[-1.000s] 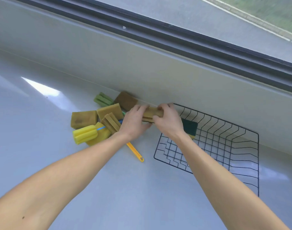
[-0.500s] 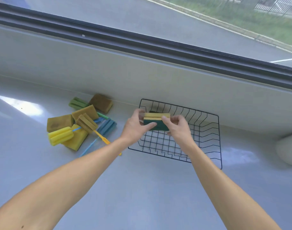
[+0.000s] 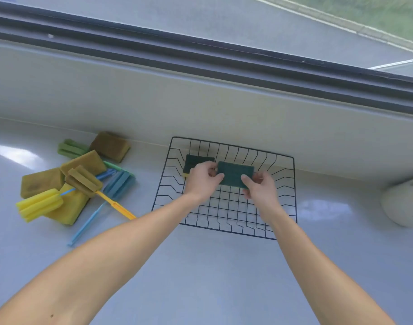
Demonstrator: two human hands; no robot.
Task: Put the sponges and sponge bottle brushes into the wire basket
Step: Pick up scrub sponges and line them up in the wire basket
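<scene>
A black wire basket (image 3: 282,231) stands on the white counter against the wall. Inside it, at the back left, lies a green-topped sponge (image 3: 196,161). Both hands hold a second green-topped sponge (image 3: 233,173) flat over the basket's back part: my left hand (image 3: 202,180) pinches its left end, my right hand (image 3: 259,187) its right end. To the left of the basket lies a heap of brown sponges (image 3: 41,181), a yellow sponge (image 3: 68,208) and sponge bottle brushes: a yellow one (image 3: 40,204), a brown one with an orange handle (image 3: 83,180), a blue one (image 3: 118,181) and a green one (image 3: 70,148).
A white wall upstand and a dark window track run along the back of the counter. A white rounded container (image 3: 402,202) sits at the right edge, to the right of the basket.
The two hands carried the sponge from the heap to the right over the basket, then turned it green side up and lowered it towards the basket's back part.
</scene>
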